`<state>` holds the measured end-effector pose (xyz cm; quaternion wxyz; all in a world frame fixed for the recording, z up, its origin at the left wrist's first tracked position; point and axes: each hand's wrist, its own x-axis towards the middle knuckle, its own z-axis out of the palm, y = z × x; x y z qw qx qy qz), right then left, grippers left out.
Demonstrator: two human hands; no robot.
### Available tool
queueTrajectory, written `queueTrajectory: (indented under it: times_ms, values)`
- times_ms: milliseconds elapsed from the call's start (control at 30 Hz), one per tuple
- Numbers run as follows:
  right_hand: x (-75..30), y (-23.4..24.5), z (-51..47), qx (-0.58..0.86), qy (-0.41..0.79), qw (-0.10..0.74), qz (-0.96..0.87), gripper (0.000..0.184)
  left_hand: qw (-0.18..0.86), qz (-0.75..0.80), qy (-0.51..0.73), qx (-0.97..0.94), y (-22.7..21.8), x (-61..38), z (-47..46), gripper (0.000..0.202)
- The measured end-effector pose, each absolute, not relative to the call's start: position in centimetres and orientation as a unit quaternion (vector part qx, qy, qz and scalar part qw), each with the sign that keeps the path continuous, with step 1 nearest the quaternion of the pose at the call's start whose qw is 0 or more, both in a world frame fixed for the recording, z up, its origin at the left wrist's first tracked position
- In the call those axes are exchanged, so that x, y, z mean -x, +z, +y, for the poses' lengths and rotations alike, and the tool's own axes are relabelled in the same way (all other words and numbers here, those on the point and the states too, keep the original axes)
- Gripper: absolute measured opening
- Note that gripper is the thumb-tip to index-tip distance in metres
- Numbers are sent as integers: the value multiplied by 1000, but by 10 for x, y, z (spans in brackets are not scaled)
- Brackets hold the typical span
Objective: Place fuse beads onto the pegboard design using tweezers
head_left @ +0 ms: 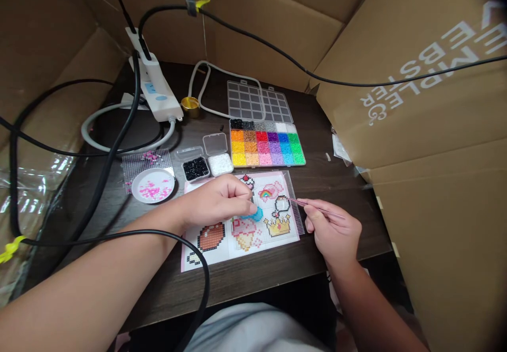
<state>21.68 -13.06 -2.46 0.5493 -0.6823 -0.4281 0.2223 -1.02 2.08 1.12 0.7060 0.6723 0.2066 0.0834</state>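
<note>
My left hand [219, 199] is closed over the pattern sheet [237, 251], thumb against the curled fingers. At the thumb tip is a small translucent blue round piece [256, 216], partly hidden by the hand. Pink tweezers [328, 212] are pinched in my right hand [336, 230], their tips pointing left at the sheet's right side. Printed there are pixel pictures, among them a crown [278, 227], an ice cream cone and a brown shape. A clear pegboard [295, 204] lies along the sheet's right edge.
Beyond the sheet stands an open bead case [267, 146] with many colours. Small boxes hold black beads [195, 168] and white beads [221, 165]. Pink beads lie in a white dish [146, 196]. A power strip [158, 88], cables and cardboard walls [431, 130] surround the table.
</note>
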Motion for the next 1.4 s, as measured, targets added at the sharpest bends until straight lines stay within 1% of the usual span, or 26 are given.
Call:
queueTrajectory:
  times_ms: [300,600,900,1100,1233,1400]
  values:
    - [-215,-23,-127,686,232,552,-414,15,702,186,81,-682,9,10,24,50]
    - [-215,-21,-128,691,240,552,-400,15,707,187,78,-677,10,9,23,48]
    - [-216,-16,-124,676,241,575,-393,17,710,212,85,-667,12,12,19,49]
    - [-214,14,-69,606,202,632,-440,13,718,207,88,-659,13,13,18,49]
    - [-204,24,-11,588,247,632,-440,19,719,210,92,-656,13,14,17,48]
    - [-187,15,29,586,288,624,-428,23,731,207,86,-644,11,14,19,48]
